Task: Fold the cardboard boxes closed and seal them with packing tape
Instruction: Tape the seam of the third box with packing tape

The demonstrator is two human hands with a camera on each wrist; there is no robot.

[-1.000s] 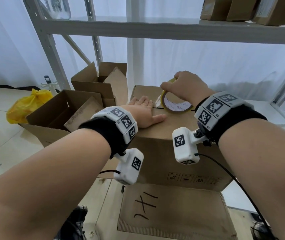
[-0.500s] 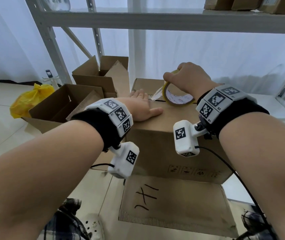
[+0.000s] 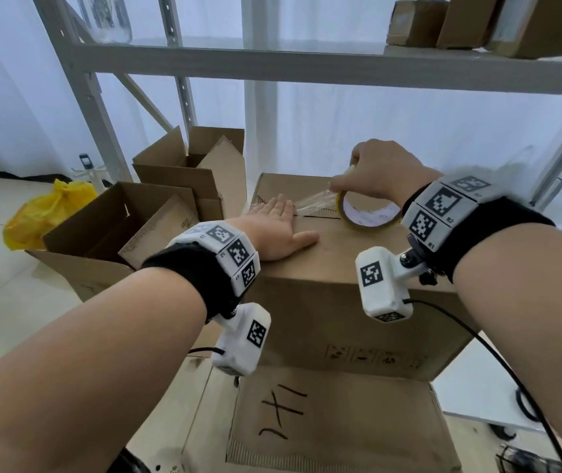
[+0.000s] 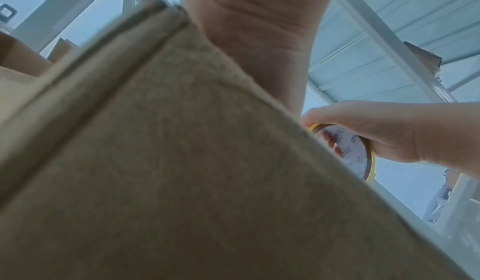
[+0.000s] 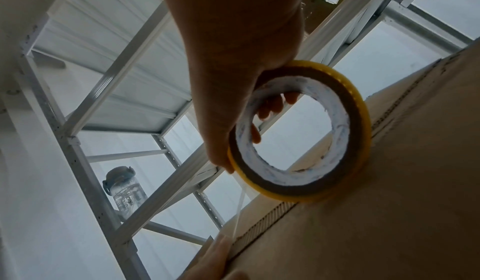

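Observation:
A closed brown cardboard box (image 3: 341,302) stands in front of me, its top flaps meeting at a centre seam. My left hand (image 3: 278,227) lies flat on the top with straight fingers, pressing down the tape's end. My right hand (image 3: 380,175) grips a yellow-edged roll of clear packing tape (image 3: 368,216), fingers hooked through its core (image 5: 272,109). A clear strip of tape (image 3: 313,204) stretches from the roll to my left fingertips along the seam. In the right wrist view the roll (image 5: 301,132) rests on the box top (image 5: 376,212). The left wrist view shows mostly the box side (image 4: 182,181).
Two open cardboard boxes (image 3: 112,230) (image 3: 191,169) stand at the left. A yellow bag (image 3: 47,213) lies on the floor beyond them. A grey metal shelf (image 3: 307,66) runs overhead with small boxes (image 3: 477,22) on it. A flattened cardboard piece (image 3: 334,425) marked in black lies below.
My right hand has pulled the roll to the right, away from my left hand, drawing out a longer strip of tape. The left hand stays pressed on the box top.

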